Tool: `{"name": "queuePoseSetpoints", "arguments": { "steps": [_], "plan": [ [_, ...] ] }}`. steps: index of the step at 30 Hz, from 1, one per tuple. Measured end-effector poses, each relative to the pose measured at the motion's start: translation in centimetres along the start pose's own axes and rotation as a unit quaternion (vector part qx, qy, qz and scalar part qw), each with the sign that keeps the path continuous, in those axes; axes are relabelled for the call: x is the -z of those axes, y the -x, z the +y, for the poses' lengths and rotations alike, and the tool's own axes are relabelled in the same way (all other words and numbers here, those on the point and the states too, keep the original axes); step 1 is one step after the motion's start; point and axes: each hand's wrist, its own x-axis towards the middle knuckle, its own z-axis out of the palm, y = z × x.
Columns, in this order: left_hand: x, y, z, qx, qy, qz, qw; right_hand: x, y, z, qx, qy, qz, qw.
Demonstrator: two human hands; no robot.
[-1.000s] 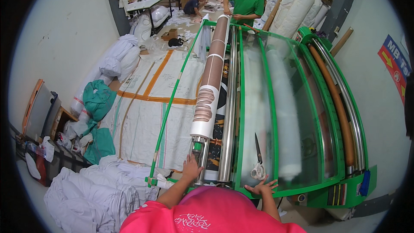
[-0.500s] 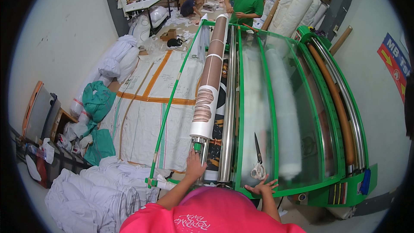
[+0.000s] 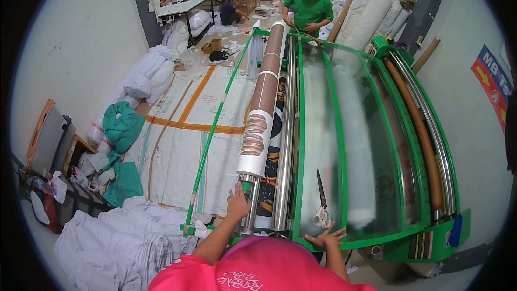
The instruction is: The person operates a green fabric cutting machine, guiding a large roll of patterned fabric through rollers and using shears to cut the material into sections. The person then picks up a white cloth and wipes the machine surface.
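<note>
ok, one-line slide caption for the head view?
Left hand at the end of a brown printed roll, right hand on the green-framed machine near scissors; a co-worker at the far end.

A long roll of printed material (image 3: 265, 105), brown and white with a pale end, lies lengthwise on the green-framed machine beside steel rollers, its near end on a metal shaft. Scissors (image 3: 321, 205) with pale handles lie flat on the clear cover, blades pointing away.

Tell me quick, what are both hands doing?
Left hand: open, touching the roll's metal end.
Right hand: open, fingers spread on the green frame, holding nothing.
</note>
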Motion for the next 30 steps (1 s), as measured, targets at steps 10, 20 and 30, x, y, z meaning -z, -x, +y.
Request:
{"name": "queuePoseSetpoints", "arguments": {
  "steps": [10,20,30],
  "plan": [
    [0.5,-2.9,-0.6,0.031,-0.01,0.039,0.999,-0.3,0.1,-0.4,0.005,0.002,0.004,1.0],
    [2.1,-2.1,-0.1,0.067,0.079,0.003,0.995,-0.1,0.4,-0.6,0.001,-0.004,0.004,1.0],
    [0.8,-2.5,-0.3,0.049,0.075,0.047,0.995,0.0,0.1,-0.5,0.0,0.008,0.001,1.0]
  ]
}}
